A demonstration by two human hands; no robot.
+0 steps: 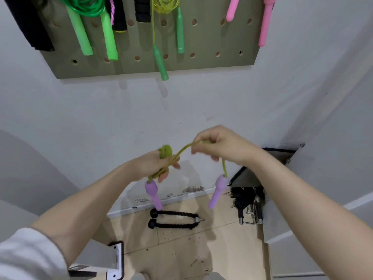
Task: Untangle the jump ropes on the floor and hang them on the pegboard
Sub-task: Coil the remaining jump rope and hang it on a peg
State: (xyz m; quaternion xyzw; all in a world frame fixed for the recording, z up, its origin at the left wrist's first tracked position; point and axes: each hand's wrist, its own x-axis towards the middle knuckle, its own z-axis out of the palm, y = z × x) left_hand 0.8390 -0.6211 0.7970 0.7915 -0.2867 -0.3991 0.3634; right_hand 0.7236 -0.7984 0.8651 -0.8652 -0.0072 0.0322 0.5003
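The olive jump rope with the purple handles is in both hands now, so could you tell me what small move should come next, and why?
Probably wind the free stretch onto the bundle. The left hand grips a coiled wad of the olive rope, the right hand pinches the strand, and both purple handles dangle. A compact coil should hang more easily on the pegboard.

olive-green rope (182, 150), lilac handles (153, 194), olive pegboard (212, 37), pink handles (264, 25), black tricep rope (175, 219)

No words, numbers or signs can be read anywhere here, not on the ropes, the board or the things near the hands.
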